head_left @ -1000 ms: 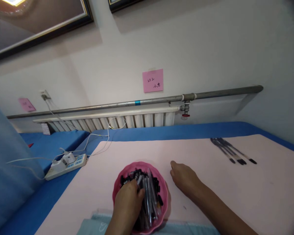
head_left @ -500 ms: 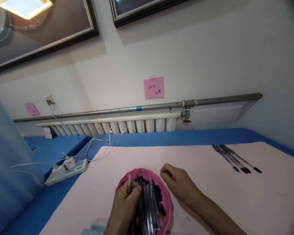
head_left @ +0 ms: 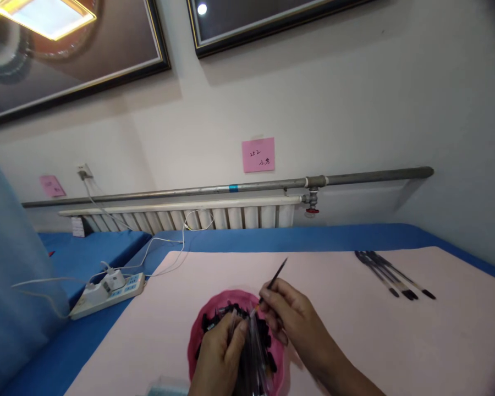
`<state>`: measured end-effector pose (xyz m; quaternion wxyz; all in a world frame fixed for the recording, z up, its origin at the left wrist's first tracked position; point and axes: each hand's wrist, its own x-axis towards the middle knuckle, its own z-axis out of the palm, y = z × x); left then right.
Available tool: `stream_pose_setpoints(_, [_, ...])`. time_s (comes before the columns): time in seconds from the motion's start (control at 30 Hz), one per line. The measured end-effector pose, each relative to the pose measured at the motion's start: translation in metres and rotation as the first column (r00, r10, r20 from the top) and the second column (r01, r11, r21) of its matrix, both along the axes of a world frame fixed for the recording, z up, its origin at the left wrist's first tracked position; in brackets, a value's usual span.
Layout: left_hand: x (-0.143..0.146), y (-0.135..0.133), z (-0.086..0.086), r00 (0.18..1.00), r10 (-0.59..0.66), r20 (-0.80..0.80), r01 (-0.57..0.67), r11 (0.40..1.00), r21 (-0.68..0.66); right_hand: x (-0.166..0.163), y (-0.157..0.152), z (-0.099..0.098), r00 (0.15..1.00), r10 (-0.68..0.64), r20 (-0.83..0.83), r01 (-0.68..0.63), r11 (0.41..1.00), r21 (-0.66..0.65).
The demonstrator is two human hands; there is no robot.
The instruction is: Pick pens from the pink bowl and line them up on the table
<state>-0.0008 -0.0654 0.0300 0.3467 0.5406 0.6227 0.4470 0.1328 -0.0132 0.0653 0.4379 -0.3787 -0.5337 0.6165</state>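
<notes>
Head view, looking forward and down over the table (head_left: 355, 341), which is covered by a pale pink sheet.

(a) My left hand (head_left: 219, 360) is closed around a bundle of clear barrels (head_left: 253, 344). It holds them upright over the pink bowl (head_left: 194, 336), so I judge that any barrel slipping free would drop back inside and not roll across the table.

(b) My right hand (head_left: 292, 325) is closed in a fingertip pinch on a thin dark refill (head_left: 277, 273), gripped at its lower end. The refill slants up and away to the right, with its far tip clear of everything. Its near end lies just beside the tops of the barrels, and I cannot tell whether they touch. The light pinch suits so slender a part, and it leaves most of the length in sight.

(c) The bowl sits at the near edge of the table, directly under both hands. It holds more clear barrels and a loose heap of small black caps (head_left: 214, 320). My hands hide its near side.

(d) A few dark pens (head_left: 390, 273) lie side by side well apart to the right, roughly parallel, which keeps them separate from the loose parts.

(e) A white power strip (head_left: 107, 287) lies off the sheet on the blue cloth (head_left: 313, 236) to the left. A pink note (head_left: 258, 154) is stuck to the wall above the radiator (head_left: 181, 215).
</notes>
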Motion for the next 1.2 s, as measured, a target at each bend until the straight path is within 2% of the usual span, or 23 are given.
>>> stream_pose_setpoints(0.1, [0.003, -0.002, 0.0, 0.997, -0.057, -0.053, 0.059, 0.998, 0.037, 0.002, 0.001, 0.003, 0.991, 0.011, -0.135, -0.017, 0.999, -0.046])
stream_pose_setpoints(0.23, [0.006, -0.004, 0.004, 0.992, -0.102, -0.069, 0.105, 0.994, 0.043, -0.001, -0.001, -0.003, 0.987, 0.053, -0.15, -0.062, 0.996, -0.06])
stream_pose_setpoints(0.37, [0.007, -0.005, 0.007, 0.993, -0.103, -0.062, 0.106, 0.993, 0.051, -0.001, -0.003, -0.003, 0.978, 0.025, -0.209, -0.035, 0.998, -0.045])
stream_pose_setpoints(0.7, [0.006, -0.004, 0.003, 0.987, -0.108, -0.123, 0.117, 0.991, 0.067, 0.002, -0.002, 0.003, 0.985, 0.078, -0.155, -0.095, 0.99, -0.103])
stream_pose_setpoints(0.97, [-0.003, -0.004, -0.006, 0.929, -0.172, -0.327, 0.215, 0.971, 0.1, 0.003, 0.001, 0.003, 0.978, 0.129, -0.164, -0.166, 0.958, -0.232])
stream_pose_setpoints(1.07, [-0.005, -0.005, -0.007, 0.912, -0.205, -0.355, 0.247, 0.966, 0.076, 0.004, 0.0, 0.003, 0.989, 0.128, -0.077, -0.141, 0.969, -0.202])
stream_pose_setpoints(1.2, [-0.005, -0.006, 0.002, 0.927, -0.249, -0.28, 0.263, 0.965, 0.014, 0.006, -0.003, 0.007, 0.993, 0.113, 0.027, -0.113, 0.993, -0.019])
